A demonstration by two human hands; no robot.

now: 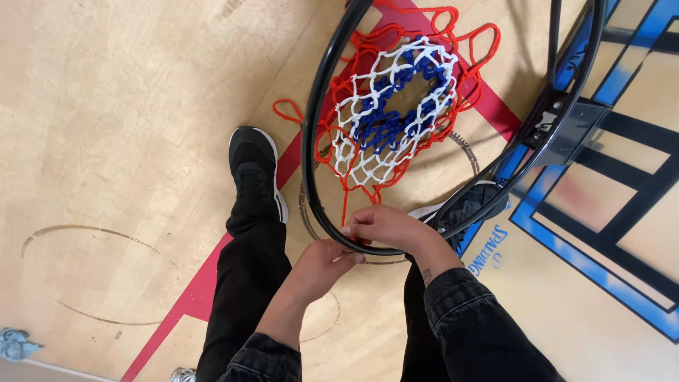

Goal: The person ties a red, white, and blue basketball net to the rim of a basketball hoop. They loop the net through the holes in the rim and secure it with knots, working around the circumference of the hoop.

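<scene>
A black basketball hoop rim (pixel 311 127) is held over a wooden floor, with a red, white and blue net (pixel 392 106) hanging through it. Both hands meet at the near edge of the rim. My right hand (pixel 385 226) pinches a red net loop against the rim from above. Just below the rim, my left hand (pixel 322 262) has its fingers closed on the net cord. Several red loops (pixel 290 110) hang loose outside the rim.
A clear backboard (pixel 615 177) with blue and black lines lies on the floor at right, joined to the rim by a black bracket (pixel 566 127). My black shoe (pixel 254 170) and dark trouser legs stand on a red floor line. A crumpled blue-grey thing (pixel 14 344) lies at bottom left.
</scene>
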